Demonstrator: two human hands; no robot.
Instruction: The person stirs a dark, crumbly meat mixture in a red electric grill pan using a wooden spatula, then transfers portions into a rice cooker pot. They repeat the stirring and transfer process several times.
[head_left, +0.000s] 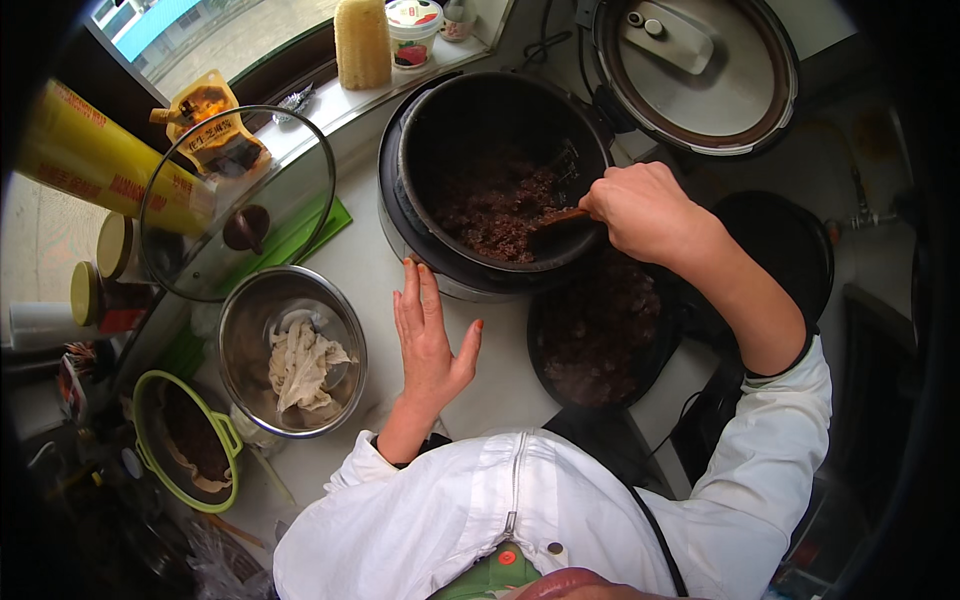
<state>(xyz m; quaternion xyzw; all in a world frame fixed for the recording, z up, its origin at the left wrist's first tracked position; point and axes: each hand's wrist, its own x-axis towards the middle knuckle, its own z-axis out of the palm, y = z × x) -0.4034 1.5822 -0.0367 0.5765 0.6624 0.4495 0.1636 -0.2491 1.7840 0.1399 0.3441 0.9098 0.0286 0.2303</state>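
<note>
My right hand (646, 212) grips the handle of a brown spatula (561, 218). Its blade reaches into the dark inner pot (406, 161) of an electric pressure cooker (465, 288), among cooked dark reddish grains (499, 210), apparently rice. My left hand (435, 360) has its fingers spread and holds nothing. Its fingertips are at the cooker's near left side; whether they press on it, I cannot tell. Below the cooker, a round black pan (600, 337) contains more of the dark grains, with steam over them.
The cooker's lid (697, 82) stands raised at the upper right. A steel bowl (352, 382) with a crumpled cloth is on the left, beside a glass lid (330, 172) and a green-rimmed basket (234, 442). Jars (86, 292) and a sponge-like loofah (363, 45) line the window side.
</note>
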